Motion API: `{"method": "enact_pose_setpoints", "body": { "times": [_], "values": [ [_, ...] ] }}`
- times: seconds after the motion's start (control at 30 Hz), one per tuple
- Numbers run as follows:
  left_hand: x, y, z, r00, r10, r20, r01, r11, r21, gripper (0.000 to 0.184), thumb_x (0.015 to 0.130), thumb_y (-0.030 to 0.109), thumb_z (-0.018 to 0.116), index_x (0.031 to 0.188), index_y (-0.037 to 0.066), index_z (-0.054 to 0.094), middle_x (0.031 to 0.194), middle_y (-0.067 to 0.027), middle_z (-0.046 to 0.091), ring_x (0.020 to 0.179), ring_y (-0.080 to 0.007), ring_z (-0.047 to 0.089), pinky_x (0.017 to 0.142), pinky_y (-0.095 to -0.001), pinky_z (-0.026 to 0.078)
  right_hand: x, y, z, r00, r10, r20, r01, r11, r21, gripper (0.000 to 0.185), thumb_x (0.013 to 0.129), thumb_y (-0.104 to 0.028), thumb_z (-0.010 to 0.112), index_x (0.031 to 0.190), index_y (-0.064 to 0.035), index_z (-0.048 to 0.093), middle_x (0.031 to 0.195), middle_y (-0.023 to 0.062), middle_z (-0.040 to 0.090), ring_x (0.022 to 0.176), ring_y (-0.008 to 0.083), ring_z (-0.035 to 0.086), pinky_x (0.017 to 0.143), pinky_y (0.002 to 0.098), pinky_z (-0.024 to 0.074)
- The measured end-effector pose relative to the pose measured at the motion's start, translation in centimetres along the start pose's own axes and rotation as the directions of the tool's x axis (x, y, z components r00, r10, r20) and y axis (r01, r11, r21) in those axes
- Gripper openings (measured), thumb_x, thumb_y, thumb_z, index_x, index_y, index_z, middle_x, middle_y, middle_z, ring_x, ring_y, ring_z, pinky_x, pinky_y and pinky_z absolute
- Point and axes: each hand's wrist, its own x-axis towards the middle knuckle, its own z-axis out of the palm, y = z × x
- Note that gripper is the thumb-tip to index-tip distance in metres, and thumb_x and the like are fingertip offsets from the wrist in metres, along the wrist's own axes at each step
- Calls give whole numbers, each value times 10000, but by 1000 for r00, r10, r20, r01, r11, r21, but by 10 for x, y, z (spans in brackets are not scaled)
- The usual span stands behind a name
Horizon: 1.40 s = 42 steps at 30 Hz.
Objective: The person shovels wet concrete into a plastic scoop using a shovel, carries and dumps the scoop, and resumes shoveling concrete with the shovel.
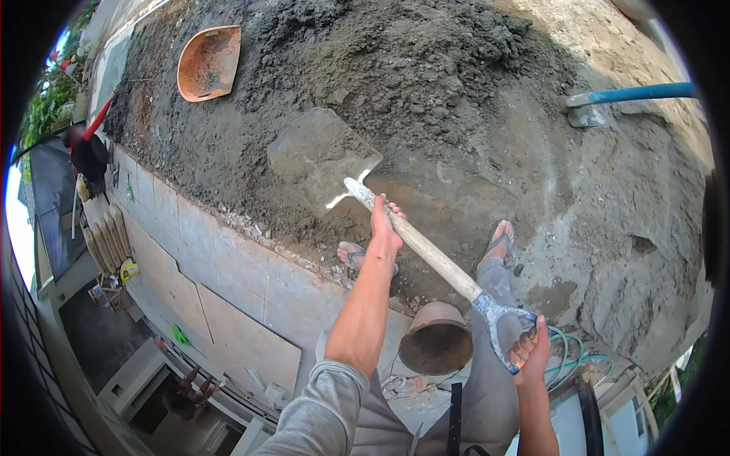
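Observation:
A shovel with a pale wooden shaft and a blue-grey D-handle runs diagonally across the middle of the view. My left hand is wrapped round the shaft just above the blade. At the other end, my right hand grips the D-handle. The flat blade is coated in grey mortar and lies at the near edge of a heap of wet grey mortar. Between my sandalled feet, the ground is covered with a thin wet layer of the same mix.
An orange scoop-like container rests on the mortar at upper left. A second tool with a blue handle lies at right. Behind my feet stands a bucket, near a green hose. Other people are at left and below.

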Motion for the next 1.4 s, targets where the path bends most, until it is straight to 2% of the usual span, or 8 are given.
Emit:
{"method": "enact_pose_setpoints", "body": {
  "times": [0.2, 0.33, 0.47, 0.87, 0.97, 1.13, 1.2, 1.4],
  "values": [
    [-20, -170, 17, 929, -371, 20, 369, 918, -147, 357, 859, 484, 574, 748, 173, 439, 584, 43, 448, 477, -73, 447, 429, -224, 420, -30, -43, -101, 739, -673, 24, 638, 688, -345, 265, 901, -267, 615, 1030, -86, 471, 469, -61, 285, 322, 58, 266, 288, 224, 209],
    [-1, -202, 30, 880, -476, 12, 467, 858, -212, 387, 860, 531, 561, 756, 176, 451, 586, 40, 449, 487, -80, 448, 444, -235, 420, -14, -68, -88, 662, -749, -26, 673, 609, -419, 262, 900, -241, 618, 1003, -47, 475, 471, -49, 306, 323, 54, 268, 295, 240, 214],
    [42, -136, 13, 900, -436, -18, 414, 866, -282, 373, 885, 527, 533, 798, 170, 467, 601, 33, 445, 502, -100, 449, 488, -249, 424, -26, -52, 36, 809, -583, -77, 461, 710, -533, 380, 922, -341, 576, 684, -169, 335, 437, -76, 243, 316, 26, 210, 276, 226, 165],
    [243, 268, -87, 988, -40, 147, 81, 955, -286, 306, 874, 388, 552, 829, 91, 498, 683, -10, 485, 576, -144, 477, 573, -280, 452, 88, 189, 318, 834, -544, 92, 529, 741, -414, 413, 894, -383, 607, 660, -152, 358, 454, -69, 276, 336, 37, 256, 307, 224, 189],
    [308, 255, -100, 978, -72, 195, 114, 970, -213, 274, 875, 356, 569, 785, 122, 457, 680, -12, 466, 560, -147, 473, 551, -293, 450, 167, 179, 299, 893, -433, 123, 447, 824, -348, 415, 899, -390, 597, 653, -165, 350, 460, -65, 289, 333, 50, 264, 312, 235, 195],
    [263, 261, -90, 970, 34, -242, 7, 986, 166, 243, 874, 299, 549, 776, 109, 432, 653, -1, 462, 553, -125, 474, 492, -279, 447, 183, 211, 234, 969, -245, 39, 248, 945, -216, 404, 883, -377, 625, 675, -164, 352, 457, -52, 305, 323, 63, 267, 296, 238, 217],
    [210, 262, -73, 902, 292, -319, -178, 923, 340, 161, 859, 209, 566, 848, 74, 477, 653, -23, 475, 566, -138, 492, 495, -287, 438, 174, 219, 220, 998, -41, 43, 46, 991, -126, 425, 877, -401, 629, 654, -173, 349, 473, -58, 321, 329, 54, 286, 294, 231, 231],
    [111, 247, -13, 909, 415, 28, -349, 724, 594, 151, 834, 166, 599, 830, 59, 493, 676, -35, 496, 557, -145, 497, 503, -318, 456, 194, 277, 147, 775, 622, 116, -621, 783, -49, 417, 862, -407, 649, 639, -177, 382, 479, -70, 328, 336, 43, 306, 300, 215, 247]
  ]
}}
